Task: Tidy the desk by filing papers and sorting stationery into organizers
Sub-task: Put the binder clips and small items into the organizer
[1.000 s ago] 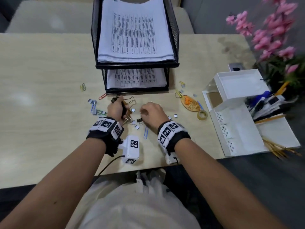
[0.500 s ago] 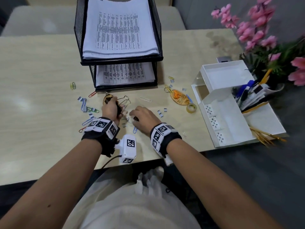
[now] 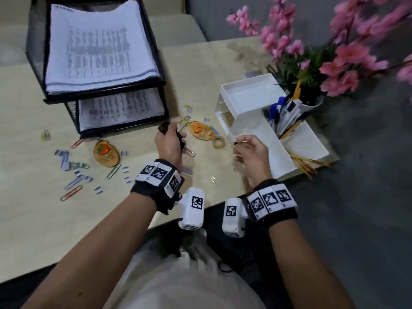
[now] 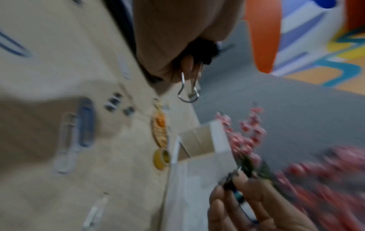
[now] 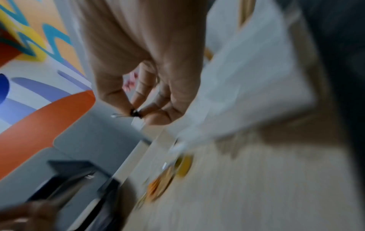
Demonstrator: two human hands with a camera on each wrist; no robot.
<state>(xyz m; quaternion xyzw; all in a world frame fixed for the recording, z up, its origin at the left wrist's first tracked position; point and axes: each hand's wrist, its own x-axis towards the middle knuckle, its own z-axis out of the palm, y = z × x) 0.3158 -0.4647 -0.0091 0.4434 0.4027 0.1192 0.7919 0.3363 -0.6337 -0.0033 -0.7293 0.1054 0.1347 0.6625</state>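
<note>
- Left hand [image 3: 170, 142] above desk [image 3: 26, 219], fist clenched round black binder clips [image 4: 199, 50]; a wire handle hangs below the fingers.
- Right hand [image 3: 250, 152] pinches one small clip [image 5: 135, 112] between thumb and fingertips, raised just beside white organizer [image 3: 252, 103].
- Paper clips [image 3: 73, 181] scattered on desk left of the hands; papers [image 3: 98, 43] in black tray [image 3: 35, 52].

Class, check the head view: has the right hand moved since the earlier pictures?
Yes. The right hand has moved from the clips in front of the paper tray to the white organizer.
</note>
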